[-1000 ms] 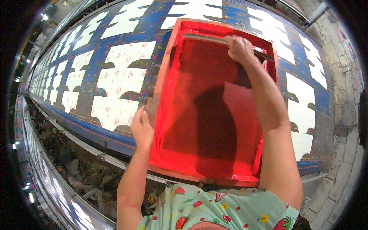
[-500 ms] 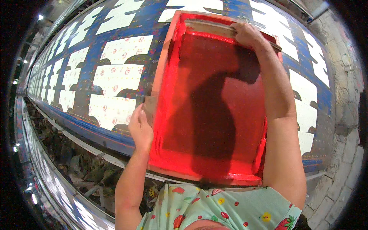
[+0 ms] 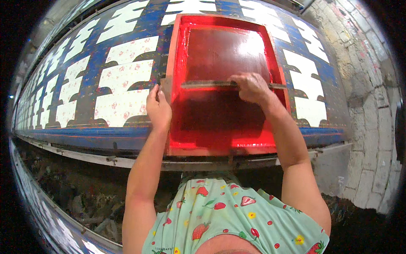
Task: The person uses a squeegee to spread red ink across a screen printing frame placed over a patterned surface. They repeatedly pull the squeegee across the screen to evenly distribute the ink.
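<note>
A screen-printing frame (image 3: 174,46) wet with red ink lies on the long blue printing table in front of me. My right hand (image 3: 253,89) is closed over the squeegee (image 3: 207,84), which spans the frame crosswise near its middle. Bright red ink (image 3: 203,139) coats the inner walls and the near end of the mesh. My left hand (image 3: 159,108) grips the frame's left side, by a greyish tab (image 3: 166,87); the fingers are partly hidden there.
White cut fabric pieces (image 3: 127,70) lie in rows on the blue table (image 3: 97,133); some to the left bear small red prints. A metal rail (image 3: 97,159) runs along the table's near edge. At the right stands a pale block wall (image 3: 368,114).
My right hand has drawn the squeegee from the frame's far end toward me, to about the middle. My left hand stays at the frame's left side. The view has shifted.
</note>
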The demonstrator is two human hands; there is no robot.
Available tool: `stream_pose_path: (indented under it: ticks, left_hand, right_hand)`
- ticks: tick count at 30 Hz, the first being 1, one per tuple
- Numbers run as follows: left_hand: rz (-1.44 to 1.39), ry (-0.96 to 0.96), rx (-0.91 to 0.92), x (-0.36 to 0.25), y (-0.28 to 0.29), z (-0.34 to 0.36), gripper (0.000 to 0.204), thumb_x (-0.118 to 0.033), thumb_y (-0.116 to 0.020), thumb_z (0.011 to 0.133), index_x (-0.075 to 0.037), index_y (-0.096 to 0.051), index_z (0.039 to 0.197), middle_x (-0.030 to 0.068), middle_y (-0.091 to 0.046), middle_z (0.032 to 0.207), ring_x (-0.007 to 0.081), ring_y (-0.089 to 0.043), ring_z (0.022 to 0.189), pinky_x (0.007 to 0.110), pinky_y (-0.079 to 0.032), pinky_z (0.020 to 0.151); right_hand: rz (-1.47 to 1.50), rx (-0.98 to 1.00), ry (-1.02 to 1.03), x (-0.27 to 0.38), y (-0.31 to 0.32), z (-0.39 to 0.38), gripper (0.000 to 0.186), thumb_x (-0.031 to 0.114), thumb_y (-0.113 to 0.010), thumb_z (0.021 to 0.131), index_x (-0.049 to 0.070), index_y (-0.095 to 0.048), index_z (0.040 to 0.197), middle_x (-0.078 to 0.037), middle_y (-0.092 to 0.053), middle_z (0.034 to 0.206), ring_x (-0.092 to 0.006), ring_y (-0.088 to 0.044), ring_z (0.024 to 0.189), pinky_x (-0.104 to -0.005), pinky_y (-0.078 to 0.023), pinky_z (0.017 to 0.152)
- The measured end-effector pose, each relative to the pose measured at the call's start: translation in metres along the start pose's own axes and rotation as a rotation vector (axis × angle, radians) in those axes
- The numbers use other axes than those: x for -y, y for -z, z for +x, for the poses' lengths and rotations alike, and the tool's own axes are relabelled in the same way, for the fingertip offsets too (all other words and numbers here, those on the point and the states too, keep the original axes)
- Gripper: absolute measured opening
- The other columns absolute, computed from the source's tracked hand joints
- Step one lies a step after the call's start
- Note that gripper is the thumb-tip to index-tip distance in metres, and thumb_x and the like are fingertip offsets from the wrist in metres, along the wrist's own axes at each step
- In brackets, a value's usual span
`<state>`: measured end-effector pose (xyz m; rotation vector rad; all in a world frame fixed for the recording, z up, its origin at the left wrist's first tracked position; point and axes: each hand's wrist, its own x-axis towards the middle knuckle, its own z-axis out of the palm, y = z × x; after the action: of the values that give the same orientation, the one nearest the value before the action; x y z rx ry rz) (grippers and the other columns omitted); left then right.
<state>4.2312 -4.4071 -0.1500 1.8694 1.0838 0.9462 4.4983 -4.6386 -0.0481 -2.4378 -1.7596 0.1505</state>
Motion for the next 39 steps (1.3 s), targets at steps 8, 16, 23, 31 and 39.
stream_pose_path:
  ticks: [8, 16, 23, 31, 39]
  left_hand:
    - [0.061, -0.106, 0.029, 0.006, -0.002, -0.004, 0.059, -0.028, -0.073, 0.106, 0.005, -0.061, 0.153, 0.0276, -0.064, 0.151, 0.0418, -0.060, 0.143, 0.049, -0.045, 0.124]
    - [0.269, 0.025, 0.079, -0.008, 0.003, -0.007, 0.079, -0.039, -0.091, 0.089, -0.004, -0.063, 0.154, 0.0250, -0.071, 0.147, 0.0418, -0.067, 0.138, 0.049, -0.051, 0.119]
    - [0.308, 0.048, 0.106, 0.002, 0.003, 0.002, 0.054, -0.042, -0.095, 0.084, -0.002, -0.081, 0.118, 0.0219, -0.083, 0.112, 0.0415, -0.080, 0.109, 0.051, -0.061, 0.097]
    - [0.170, 0.103, 0.098, 0.012, -0.002, 0.008, 0.039, -0.030, -0.093, 0.091, -0.002, -0.084, 0.116, 0.0135, -0.086, 0.108, 0.0261, -0.080, 0.097, 0.043, -0.059, 0.092]
    - [0.104, 0.131, 0.100, 0.012, -0.001, 0.010, 0.036, -0.019, -0.091, 0.093, 0.001, -0.082, 0.121, 0.0116, -0.084, 0.107, 0.0205, -0.076, 0.093, 0.040, -0.057, 0.090]
  right_hand:
    - [0.026, -0.030, -0.039, 0.108, -0.017, -0.130, 0.041, 0.002, -0.072, 0.084, 0.017, -0.080, 0.122, -0.010, -0.077, 0.112, -0.0356, -0.075, 0.110, -0.0504, -0.061, 0.095]
    - [0.113, -0.004, -0.035, 0.142, -0.025, -0.181, 0.055, 0.050, -0.087, 0.090, 0.014, -0.078, 0.130, -0.011, -0.073, 0.126, -0.0345, -0.066, 0.125, -0.0501, -0.053, 0.108]
    - [0.258, -0.164, 0.094, 0.128, -0.030, -0.213, 0.057, 0.056, -0.082, 0.096, 0.009, -0.078, 0.128, -0.016, -0.074, 0.132, -0.0398, -0.067, 0.130, -0.0528, -0.051, 0.114]
    - [0.400, -0.534, -0.134, 0.001, -0.019, -0.288, 0.038, 0.019, -0.088, 0.092, 0.008, -0.080, 0.126, -0.017, -0.076, 0.133, -0.0396, -0.069, 0.129, -0.0504, -0.056, 0.113]
    - [0.280, -0.416, -0.542, -0.075, -0.042, -0.275, 0.063, 0.018, -0.090, 0.088, 0.006, -0.069, 0.146, -0.023, -0.070, 0.144, -0.0451, -0.064, 0.135, -0.0499, -0.052, 0.118]
